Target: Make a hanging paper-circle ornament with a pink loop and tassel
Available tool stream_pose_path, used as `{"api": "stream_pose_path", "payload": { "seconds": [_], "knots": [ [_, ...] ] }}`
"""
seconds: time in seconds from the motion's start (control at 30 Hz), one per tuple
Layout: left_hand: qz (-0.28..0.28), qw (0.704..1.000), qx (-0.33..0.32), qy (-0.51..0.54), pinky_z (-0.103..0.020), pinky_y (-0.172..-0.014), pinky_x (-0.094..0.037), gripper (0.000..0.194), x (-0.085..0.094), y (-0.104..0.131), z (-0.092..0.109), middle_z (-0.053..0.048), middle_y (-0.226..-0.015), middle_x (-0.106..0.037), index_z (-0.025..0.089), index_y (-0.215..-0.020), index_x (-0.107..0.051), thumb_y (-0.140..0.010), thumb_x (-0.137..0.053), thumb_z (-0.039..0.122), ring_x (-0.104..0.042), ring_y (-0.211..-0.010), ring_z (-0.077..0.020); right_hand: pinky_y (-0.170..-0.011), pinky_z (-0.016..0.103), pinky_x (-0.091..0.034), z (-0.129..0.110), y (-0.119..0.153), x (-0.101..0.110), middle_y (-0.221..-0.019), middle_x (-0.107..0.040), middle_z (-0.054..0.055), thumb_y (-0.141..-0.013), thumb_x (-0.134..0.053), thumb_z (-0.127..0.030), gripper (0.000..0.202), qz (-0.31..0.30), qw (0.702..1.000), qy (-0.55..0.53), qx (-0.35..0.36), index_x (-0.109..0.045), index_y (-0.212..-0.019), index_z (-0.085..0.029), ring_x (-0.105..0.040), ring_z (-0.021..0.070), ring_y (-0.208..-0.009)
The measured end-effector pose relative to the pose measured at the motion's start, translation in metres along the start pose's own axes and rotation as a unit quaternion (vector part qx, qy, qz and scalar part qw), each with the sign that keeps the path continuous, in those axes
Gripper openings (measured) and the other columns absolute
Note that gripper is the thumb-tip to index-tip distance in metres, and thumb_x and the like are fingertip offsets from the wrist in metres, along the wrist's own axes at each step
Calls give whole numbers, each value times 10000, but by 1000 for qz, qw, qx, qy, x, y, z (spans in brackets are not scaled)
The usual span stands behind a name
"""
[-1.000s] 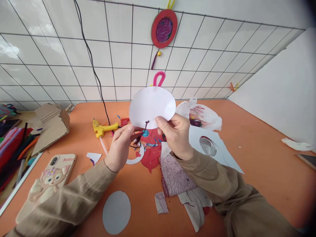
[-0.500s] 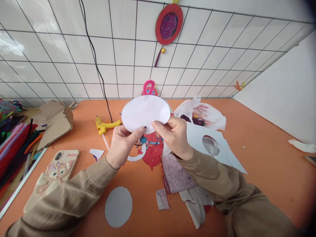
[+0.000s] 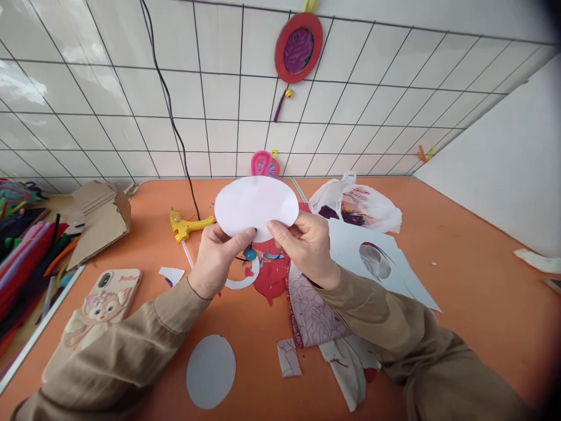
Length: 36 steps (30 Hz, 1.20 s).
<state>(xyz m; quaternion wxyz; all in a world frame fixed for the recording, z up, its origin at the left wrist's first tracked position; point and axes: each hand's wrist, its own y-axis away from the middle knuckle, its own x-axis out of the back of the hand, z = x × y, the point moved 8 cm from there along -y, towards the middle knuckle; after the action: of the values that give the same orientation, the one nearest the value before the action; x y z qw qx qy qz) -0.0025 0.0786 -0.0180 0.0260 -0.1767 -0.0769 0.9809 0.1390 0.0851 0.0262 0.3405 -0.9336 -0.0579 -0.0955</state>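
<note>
Between my two hands a white paper oval [image 3: 256,204] is held up above the table, its flat face toward me. My left hand [image 3: 217,257] pinches its lower left edge, thumb in front and fingers behind. At the lower right edge my right hand [image 3: 309,248] grips it the same way. Below them lie a white paper ring [image 3: 241,282], red cut scraps [image 3: 272,278] and a patterned cloth [image 3: 313,307], partly hidden by my right hand and sleeve. A second white oval [image 3: 211,372] lies flat nearer to me.
A yellow glue gun [image 3: 188,226] lies left of my hands, and a phone in a cartoon case [image 3: 103,310] is by my left sleeve. Cardboard [image 3: 103,219] and pipe cleaners [image 3: 30,263] fill the far left. On the right are a white sheet with an oval hole [image 3: 394,280] and a plastic bag [image 3: 372,207].
The white oval and both hands have dropped very slightly in the picture. The pink loop behind the oval now shows lower and a little to the left. Both hands keep their hold.
</note>
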Motion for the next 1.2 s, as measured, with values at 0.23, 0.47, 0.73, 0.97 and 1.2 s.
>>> {"api": "stream_pose_path", "payload": {
  "seconds": [0.23, 0.47, 0.73, 0.97, 1.2],
  "knots": [
    [-9, 1000, -14, -4, -273, -671, -534, 119, 0, 0, -1, -31, -763, -756, 201, -805, -804, -744, -762, 294, -639, -670, -152, -449, 225, -281, 2, -1, 3, -520, -394, -38, -845, -590, -256, 332, 13, 1000, 3, -15, -411, -576, -176, -362, 62, -485],
    [41, 998, 6, -41, -251, -525, -488, 140, 6, -1, -3, -12, -567, -676, 162, -725, -778, -693, -786, 298, -558, -505, -121, -442, 215, -282, -3, 1, -1, -517, -392, -39, -838, -582, -251, 331, 3, 999, 36, -5, -415, -564, -170, -346, 56, -484],
    [3, 1000, -2, -11, -284, -729, -530, 209, 3, -2, -6, -51, -829, -757, 171, -841, -786, -777, -724, 359, -666, -779, -183, -434, 220, -270, -1, 0, -1, -505, -390, -38, -841, -583, -258, 362, 2, 999, 29, -19, -403, -539, -172, -346, 58, -475],
    [36, 998, 38, -25, -286, -657, -524, 231, 5, -2, -8, -45, -698, -728, 141, -768, -776, -665, -820, 343, -643, -665, -173, -434, 214, -320, 6, 1, -5, -529, -422, -41, -845, -605, -294, 290, -24, 999, -20, -40, -478, -617, -169, -391, 69, -482],
    [110, 994, 9, -11, -262, -665, -515, 270, 19, -5, -6, -51, -767, -731, 131, -798, -771, -642, -832, 343, -628, -697, -152, -581, 225, -492, -5, -10, 30, -762, -616, -3, -891, -605, -238, 69, 99, 991, -77, 50, -602, -845, -187, -572, 88, -620]
  ]
}}
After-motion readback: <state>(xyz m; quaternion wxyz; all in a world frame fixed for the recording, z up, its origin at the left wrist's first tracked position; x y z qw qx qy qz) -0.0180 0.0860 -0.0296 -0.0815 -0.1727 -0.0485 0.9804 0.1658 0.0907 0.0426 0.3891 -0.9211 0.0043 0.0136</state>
